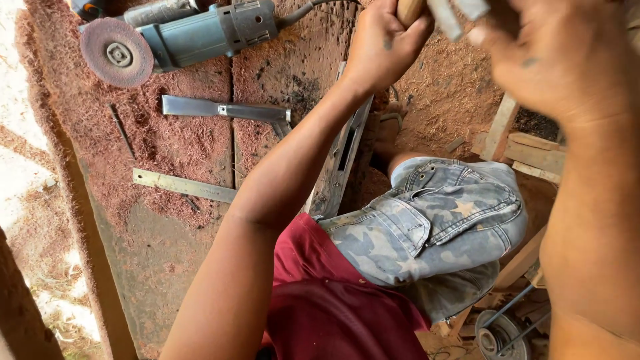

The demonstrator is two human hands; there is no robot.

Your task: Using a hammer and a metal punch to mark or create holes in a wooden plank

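Left hand point(383, 40) is closed in a fist around a smooth round tan wooden handle point(408, 9), only its lower end in view at the top edge. Right hand point(553, 57) is blurred, raised just beside the left; its fingers point(497, 23) sit near two pale grey flat metal pieces point(448, 17). Cannot tell if it grips them.

Below and left of the left hand: workbench point(153, 247) of dark worn boards, covered in reddish fibrous sawdust.

On it, counted:
- one grey-blue angle grinder point(193, 33) with round rust-red abrasive disc point(117, 52), well left of the left hand
- one bright steel chisel-like blade point(223, 110) with angled end, below the grinder
- one flat dull metal ruler point(183, 185), below that
- one thin dark nail-like rod point(122, 130)
- one long grey slotted metal bar point(341, 157), partly hidden under the left forearm

Below the hands: camouflage denim shorts point(433, 223), dark red shirt point(327, 300). Pale wooden offcuts point(527, 150) under the right wrist; grey grooved pulley wheel point(500, 337) by the right elbow.
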